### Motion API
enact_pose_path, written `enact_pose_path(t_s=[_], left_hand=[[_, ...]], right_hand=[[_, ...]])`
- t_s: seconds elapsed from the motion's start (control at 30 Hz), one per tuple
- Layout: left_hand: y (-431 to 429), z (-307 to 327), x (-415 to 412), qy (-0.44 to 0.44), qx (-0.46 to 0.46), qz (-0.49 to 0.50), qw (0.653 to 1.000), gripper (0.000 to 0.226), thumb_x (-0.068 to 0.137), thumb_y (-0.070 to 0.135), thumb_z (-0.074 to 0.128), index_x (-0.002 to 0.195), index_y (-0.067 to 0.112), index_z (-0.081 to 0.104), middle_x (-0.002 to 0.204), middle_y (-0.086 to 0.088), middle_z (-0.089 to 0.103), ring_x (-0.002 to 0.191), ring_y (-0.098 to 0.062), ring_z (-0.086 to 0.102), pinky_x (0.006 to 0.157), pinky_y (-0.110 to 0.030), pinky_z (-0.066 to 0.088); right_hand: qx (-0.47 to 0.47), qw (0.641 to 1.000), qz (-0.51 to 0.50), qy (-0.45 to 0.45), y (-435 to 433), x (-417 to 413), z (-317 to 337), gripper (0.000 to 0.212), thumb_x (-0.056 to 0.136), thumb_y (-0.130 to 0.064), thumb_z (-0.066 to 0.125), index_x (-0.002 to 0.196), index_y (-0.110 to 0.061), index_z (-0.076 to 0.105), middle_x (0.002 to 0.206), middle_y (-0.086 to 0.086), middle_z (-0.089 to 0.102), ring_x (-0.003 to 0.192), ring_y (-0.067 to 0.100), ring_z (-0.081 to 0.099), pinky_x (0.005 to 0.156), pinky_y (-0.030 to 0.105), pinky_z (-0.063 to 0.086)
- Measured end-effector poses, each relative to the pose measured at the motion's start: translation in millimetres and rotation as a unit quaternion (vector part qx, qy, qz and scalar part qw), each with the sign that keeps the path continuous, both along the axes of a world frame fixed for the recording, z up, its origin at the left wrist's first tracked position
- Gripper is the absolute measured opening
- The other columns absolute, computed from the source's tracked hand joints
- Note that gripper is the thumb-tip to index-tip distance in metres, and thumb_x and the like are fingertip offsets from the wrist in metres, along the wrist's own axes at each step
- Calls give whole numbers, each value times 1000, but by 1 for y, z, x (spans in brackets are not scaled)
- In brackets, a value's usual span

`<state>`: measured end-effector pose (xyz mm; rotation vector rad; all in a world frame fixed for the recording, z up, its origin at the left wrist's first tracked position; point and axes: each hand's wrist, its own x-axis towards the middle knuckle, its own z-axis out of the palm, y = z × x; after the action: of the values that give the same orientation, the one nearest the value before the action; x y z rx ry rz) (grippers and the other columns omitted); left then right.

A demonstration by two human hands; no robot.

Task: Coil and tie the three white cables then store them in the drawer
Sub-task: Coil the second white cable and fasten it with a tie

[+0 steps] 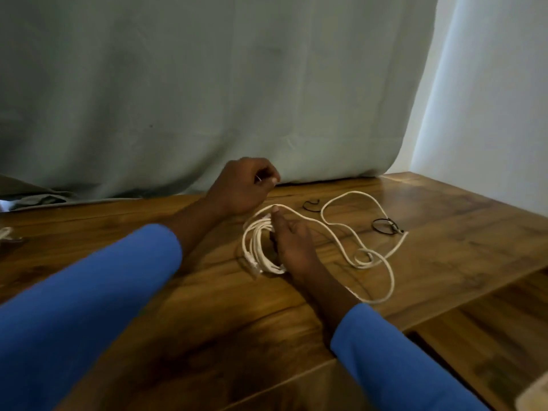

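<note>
The right hand [292,244] pins the cable's [360,250] coil [259,247] mid-table [178,307] so loops hold, while the left hand [246,185], at eleven o'clock, pinches a thin strand, probably to feed slack trailing toward three o'clock.

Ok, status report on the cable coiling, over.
Right hand grips the part-coiled white cable. Left hand pinches something thin. Loose tail across table; two black ties beside it.

Left of the white cable [341,232], another pale cable [6,232] is cut off by the frame edge; a pale object [533,394] — unidentifiable — is clipped at the lower-right corner; the cable's plug [252,264] is blurred.
</note>
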<state>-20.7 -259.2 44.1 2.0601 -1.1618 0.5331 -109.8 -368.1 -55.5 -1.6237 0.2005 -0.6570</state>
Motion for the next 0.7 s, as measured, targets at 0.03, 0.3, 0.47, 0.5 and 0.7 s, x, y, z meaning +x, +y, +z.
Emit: enact_pose_path(t_s=[0.03, 0.3, 0.47, 0.5, 0.7], left_hand=[[-21, 6, 12, 15, 55, -3, 998, 11, 94, 22, 71, 102, 21, 77, 96, 6, 74, 88, -12, 68, 85, -31, 54], [-154, -23, 86, -17, 374, -8, 927, 37, 97, 22, 67, 134, 19, 65, 138, -5, 64, 122, -25, 61, 90, -25, 40], [-177, -42, 112, -18, 406, -47, 913, 30, 95, 22, 71, 125, 20, 66, 119, 0, 63, 104, -19, 59, 83, -28, 41], [-178, -44, 116, -28, 402, -53, 914, 19, 95, 23, 72, 112, 22, 66, 110, 2, 62, 96, -16, 57, 79, -29, 40], [-160, -46, 125, -58, 377, -52, 923, 11, 94, 31, 70, 90, 22, 64, 95, 2, 63, 87, -20, 59, 75, -35, 47]], right_hand=[[4, 1000, 2, 4, -2, 2, -2, 68, 103, -54, 52, 42, -23, 55, 45, -8, 48, 42, 10, 44, 56, 32, 35], [-6, 1000, -7, 17, -8, 11, -7, 65, 85, -78, 42, 49, -26, 55, 48, -5, 49, 50, 15, 49, 59, 47, 45], [-49, 998, -16, 29, -11, 11, -5, 64, 103, -61, 43, 55, -18, 52, 51, 1, 51, 52, 19, 53, 61, 52, 52], [-57, 998, -11, 32, -11, 11, -4, 65, 103, -60, 43, 58, -14, 56, 54, 5, 54, 54, 21, 56, 62, 53, 53], [-113, 993, -21, 15, -11, 12, -3, 68, 106, -54, 42, 58, -9, 58, 53, 8, 57, 53, 24, 60, 61, 45, 53]])
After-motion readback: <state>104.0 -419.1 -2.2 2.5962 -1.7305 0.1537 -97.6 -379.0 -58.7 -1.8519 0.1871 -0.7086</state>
